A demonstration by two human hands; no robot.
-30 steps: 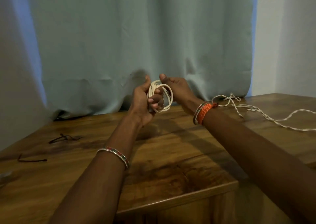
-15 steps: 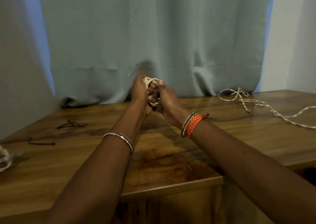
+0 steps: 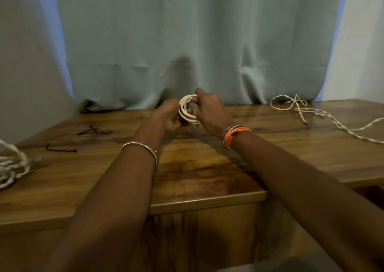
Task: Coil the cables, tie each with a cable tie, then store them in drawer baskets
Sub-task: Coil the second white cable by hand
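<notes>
The wooden table is stretching out under both arms, and well off to the right of the right hand a loose twisted cable is sprawling, with another cable bundle lying far out past the left hand. Black cable ties are waiting on the wood, left of that hand. Between the two hands, raised above the table, the white coiled cable is being gripped: left fingers curling round its lower loops, right thumb and fingers pinching the top. It's looking light and springy, likely to unwind, so holding across all loops seems wisest.
</notes>
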